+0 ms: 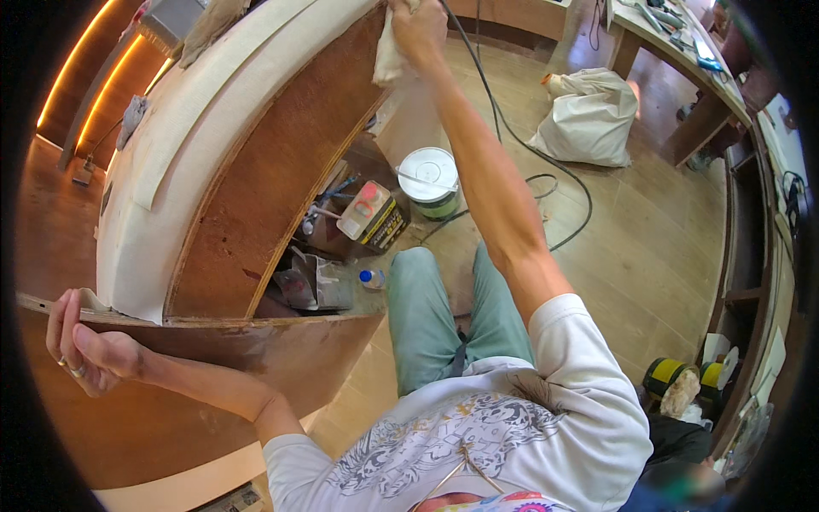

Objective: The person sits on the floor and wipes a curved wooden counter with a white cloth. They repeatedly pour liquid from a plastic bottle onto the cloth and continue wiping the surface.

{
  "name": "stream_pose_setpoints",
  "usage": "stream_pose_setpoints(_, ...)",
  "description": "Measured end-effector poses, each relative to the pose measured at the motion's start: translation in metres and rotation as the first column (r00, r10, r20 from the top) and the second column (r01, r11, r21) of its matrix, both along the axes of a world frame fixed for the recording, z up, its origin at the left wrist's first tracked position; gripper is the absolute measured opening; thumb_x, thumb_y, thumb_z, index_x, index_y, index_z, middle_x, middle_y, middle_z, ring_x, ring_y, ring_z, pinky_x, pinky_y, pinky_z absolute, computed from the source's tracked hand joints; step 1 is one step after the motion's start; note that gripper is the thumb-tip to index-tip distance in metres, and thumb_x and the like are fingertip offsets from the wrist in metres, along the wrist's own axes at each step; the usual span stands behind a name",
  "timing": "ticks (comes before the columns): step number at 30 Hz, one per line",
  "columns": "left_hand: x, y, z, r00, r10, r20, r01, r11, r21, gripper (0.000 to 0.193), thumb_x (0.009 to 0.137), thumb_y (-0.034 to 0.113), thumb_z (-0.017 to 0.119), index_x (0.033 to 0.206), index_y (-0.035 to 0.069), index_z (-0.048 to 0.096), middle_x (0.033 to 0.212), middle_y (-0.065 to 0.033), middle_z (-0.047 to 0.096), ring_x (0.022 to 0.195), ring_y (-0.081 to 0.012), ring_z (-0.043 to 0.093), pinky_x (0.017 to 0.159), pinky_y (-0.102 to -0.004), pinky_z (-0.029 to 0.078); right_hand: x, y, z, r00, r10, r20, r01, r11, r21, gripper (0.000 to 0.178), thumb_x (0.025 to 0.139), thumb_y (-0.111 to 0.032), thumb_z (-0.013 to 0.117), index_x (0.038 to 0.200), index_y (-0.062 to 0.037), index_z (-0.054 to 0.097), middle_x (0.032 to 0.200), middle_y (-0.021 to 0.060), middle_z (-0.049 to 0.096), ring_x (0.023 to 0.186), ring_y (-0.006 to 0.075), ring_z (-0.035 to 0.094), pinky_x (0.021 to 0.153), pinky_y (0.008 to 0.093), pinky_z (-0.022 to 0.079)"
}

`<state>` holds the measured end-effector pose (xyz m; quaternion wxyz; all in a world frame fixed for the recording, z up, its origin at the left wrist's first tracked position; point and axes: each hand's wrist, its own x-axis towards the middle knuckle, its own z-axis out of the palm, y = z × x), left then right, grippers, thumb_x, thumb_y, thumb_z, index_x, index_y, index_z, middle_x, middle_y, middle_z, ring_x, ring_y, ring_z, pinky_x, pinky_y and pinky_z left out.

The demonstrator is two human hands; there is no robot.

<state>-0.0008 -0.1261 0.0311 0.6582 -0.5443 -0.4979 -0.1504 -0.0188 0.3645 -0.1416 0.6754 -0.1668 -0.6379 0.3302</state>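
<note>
A long curved wooden piece (273, 162) stands on my left, its top covered by a pale white sheet (183, 200) with an overlapping strip. At the near left corner, the sheet's edge curls up against the curled fingers of my left hand (90, 346), palm turned upward. My right arm reaches far forward to the other end. There my right hand (418, 34) is closed on whitish cloth-like material (390, 55) that hangs over the wooden side. Whether this material is part of the same sheet, I cannot tell. The picture's upper edge cuts off part of that hand.
Below the curve stand a white lidded bucket (429, 173), a yellow-and-black container (373, 218) and a small blue-capped bottle (372, 278). A black cable (589, 200) loops across the floor by a white sack (590, 115). Tools lie on a workbench (636, 21) at far right.
</note>
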Motion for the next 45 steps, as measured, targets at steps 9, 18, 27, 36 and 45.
stream_pose_setpoints(9,-0.018,-0.016,0.004,0.977,-0.207,-0.055,0.207,0.978,-0.014,0.038,0.089,0.01,0.041,0.09,-0.017,0.067,0.091,-0.0296,0.068,0.085,-0.0372,0.068,0.077,-0.0432,0.059,0.005,-0.008,0.01,0.998,0.041,-0.045,-0.046,0.993,-0.107,0.022,0.086,-0.013,0.064,0.103,-0.0001,0.058,0.093,0.0284,0.068,0.09,0.0486,0.065,0.08,0.0533,0.05)
stream_pose_setpoints(18,-0.008,-0.004,0.002,0.991,-0.136,-0.012,0.136,0.99,0.028,0.032,0.09,0.009,0.045,0.092,-0.014,0.067,0.091,-0.0248,0.07,0.089,-0.0355,0.067,0.082,-0.0417,0.057,0.002,-0.016,0.006,0.995,0.086,0.047,-0.082,0.994,-0.078,0.019,0.092,-0.018,0.063,0.103,-0.0034,0.057,0.088,0.0243,0.068,0.085,0.0427,0.067,0.073,0.0498,0.049)
stream_pose_setpoints(27,0.001,-0.002,0.0,0.986,-0.142,0.089,0.139,0.99,0.037,0.027,0.09,0.005,0.048,0.095,-0.01,0.069,0.094,-0.0223,0.071,0.091,-0.0325,0.067,0.083,-0.0401,0.055,-0.001,-0.034,-0.01,0.999,0.03,0.029,-0.032,0.996,0.082,0.019,0.09,-0.016,0.063,0.101,-0.0016,0.056,0.088,0.0282,0.068,0.091,0.0487,0.065,0.074,0.0537,0.049)
stream_pose_setpoints(36,0.006,-0.006,-0.006,0.983,-0.097,0.153,0.093,0.995,0.038,0.026,0.09,0.002,0.048,0.095,-0.011,0.07,0.096,-0.0219,0.07,0.091,-0.0295,0.067,0.085,-0.0381,0.054,0.026,-0.084,-0.009,0.968,0.236,0.086,-0.228,0.969,-0.09,0.021,0.089,-0.019,0.066,0.096,-0.0017,0.057,0.091,0.027,0.068,0.093,0.0489,0.064,0.08,0.0526,0.05)
stream_pose_setpoints(45,0.007,0.0,-0.011,0.973,-0.111,0.204,0.083,0.986,0.142,0.028,0.09,0.004,0.048,0.096,-0.011,0.07,0.098,-0.021,0.069,0.094,-0.0287,0.065,0.085,-0.0383,0.054,0.005,-0.045,-0.01,0.987,0.023,0.162,-0.032,0.998,0.05,0.029,0.088,-0.02,0.066,0.11,-0.0029,0.058,0.101,0.0261,0.068,0.099,0.0462,0.063,0.086,0.0504,0.048)
